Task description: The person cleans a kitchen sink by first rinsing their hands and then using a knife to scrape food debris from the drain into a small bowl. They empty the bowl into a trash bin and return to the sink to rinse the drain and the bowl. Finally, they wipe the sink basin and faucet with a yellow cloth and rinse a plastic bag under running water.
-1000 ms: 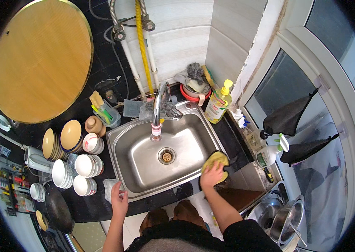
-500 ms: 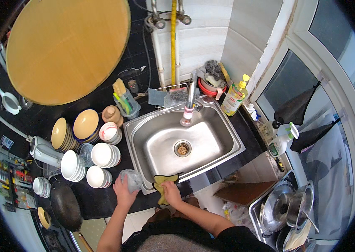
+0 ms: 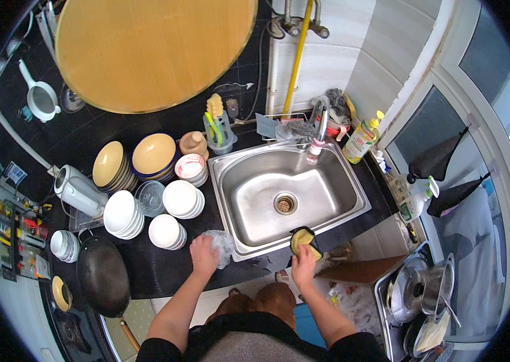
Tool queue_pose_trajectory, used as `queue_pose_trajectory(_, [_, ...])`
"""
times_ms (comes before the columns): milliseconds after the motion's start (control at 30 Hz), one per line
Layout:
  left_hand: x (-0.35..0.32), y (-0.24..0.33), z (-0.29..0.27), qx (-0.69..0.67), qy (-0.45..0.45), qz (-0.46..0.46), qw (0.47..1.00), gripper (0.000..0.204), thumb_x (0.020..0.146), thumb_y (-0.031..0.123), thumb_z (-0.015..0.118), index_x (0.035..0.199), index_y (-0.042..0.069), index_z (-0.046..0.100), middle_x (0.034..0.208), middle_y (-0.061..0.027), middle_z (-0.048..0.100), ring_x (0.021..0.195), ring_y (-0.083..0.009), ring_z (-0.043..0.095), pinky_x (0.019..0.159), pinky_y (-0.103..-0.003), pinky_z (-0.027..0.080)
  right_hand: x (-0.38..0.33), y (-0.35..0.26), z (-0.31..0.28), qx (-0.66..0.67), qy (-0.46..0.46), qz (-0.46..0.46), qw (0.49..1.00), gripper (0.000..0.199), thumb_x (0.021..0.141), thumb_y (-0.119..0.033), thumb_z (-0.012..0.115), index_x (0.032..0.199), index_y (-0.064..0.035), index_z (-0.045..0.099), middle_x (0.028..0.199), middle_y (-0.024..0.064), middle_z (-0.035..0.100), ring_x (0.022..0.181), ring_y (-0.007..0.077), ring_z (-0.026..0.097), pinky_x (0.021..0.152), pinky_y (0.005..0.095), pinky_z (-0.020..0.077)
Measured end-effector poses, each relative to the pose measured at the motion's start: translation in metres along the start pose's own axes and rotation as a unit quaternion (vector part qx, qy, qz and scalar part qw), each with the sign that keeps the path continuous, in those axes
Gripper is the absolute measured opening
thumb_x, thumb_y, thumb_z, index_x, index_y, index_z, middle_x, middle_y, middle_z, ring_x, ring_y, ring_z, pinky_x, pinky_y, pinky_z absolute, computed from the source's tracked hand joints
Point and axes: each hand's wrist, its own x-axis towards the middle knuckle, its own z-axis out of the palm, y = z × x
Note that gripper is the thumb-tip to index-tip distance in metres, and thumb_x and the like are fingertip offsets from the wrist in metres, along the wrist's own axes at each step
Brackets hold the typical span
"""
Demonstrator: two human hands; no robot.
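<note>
Currently: Sink Front, Both Hands

I log my right hand [image 3: 304,264] pressing a yellow sponge [image 3: 302,239] on the sink [image 3: 267,161] front rim, fingers curled over it. My left hand [image 3: 204,254] clutches a clear bag [image 3: 223,244] on the counter [image 3: 152,271] edge, beside white bowls [image 3: 167,231].

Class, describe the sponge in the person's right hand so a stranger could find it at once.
Start at the steel sink in the dark counter. On its front rim, the right hand presses a yellow sponge. The left hand holds only a clear crumpled plastic bag.
</note>
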Motion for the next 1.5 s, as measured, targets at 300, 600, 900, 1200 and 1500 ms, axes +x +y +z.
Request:
queue_pose_trajectory(300, [-0.015,0.0,0.016,-0.026,-0.063,-0.101,0.993,0.055,0.059,0.016,0.069,0.109,0.008,0.048,0.11,-0.0167,0.051,0.102,-0.0342,0.048,0.088,-0.045,0.035,-0.042,-0.089,0.062,0.033,-0.252,-0.269,0.929,0.05,0.077,-0.02,0.06,0.125,-0.0172,0.045,0.131,0.0145,0.037,0.11,0.0334,0.043,0.092,0.0423,0.0365])
queue_pose_trajectory(600, [-0.06,-0.033,-0.027,-0.186,0.074,-0.144,0.969,0.047,0.063,0.008,0.062,0.107,-0.003,0.051,0.104,-0.0224,0.056,0.096,-0.0365,0.054,0.086,-0.04,0.042,-0.012,-0.063,0.062,-0.161,-0.209,-0.27,0.926,0.061,0.078,-0.047,0.055,0.132,-0.0232,0.038,0.139,0.0107,0.027,0.127,0.035,0.024,0.093,0.0469,0.0316])
queue_pose_trajectory(900, [-0.093,-0.052,-0.076,-0.222,0.115,-0.219,0.943,0.048,0.062,0.004,0.06,0.108,-0.003,0.05,0.101,-0.0207,0.056,0.095,-0.0332,0.056,0.085,-0.036,0.043,0.013,-0.136,0.136,-0.141,-0.168,-0.289,0.932,0.069,0.073,-0.05,0.059,0.131,-0.0188,0.038,0.139,0.0206,0.023,0.126,0.0406,0.023,0.099,0.0568,0.0186])
queue_pose_trajectory(1200, [-0.115,-0.07,-0.102,-0.264,0.171,-0.223,0.923,0.046,0.061,0.0,0.058,0.106,-0.003,0.05,0.097,-0.0163,0.056,0.092,-0.027,0.055,0.085,-0.033,0.042,0.127,-0.155,0.216,-0.064,-0.118,-0.203,0.97,0.06,0.078,-0.037,0.059,0.13,-0.0143,0.039,0.141,0.0196,0.017,0.127,0.0384,0.022,0.101,0.0524,0.0195])
queue_pose_trajectory(1500, [-0.144,-0.1,-0.116,-0.271,0.228,-0.25,0.901,0.048,0.061,-0.003,0.058,0.108,-0.003,0.048,0.097,-0.0133,0.055,0.091,-0.0219,0.054,0.084,-0.031,0.042,-0.01,-0.164,0.14,-0.128,-0.198,-0.29,0.927,0.056,0.082,-0.039,0.052,0.13,-0.0129,0.04,0.14,0.0122,0.025,0.128,0.0407,0.018,0.099,0.0618,0.0116])
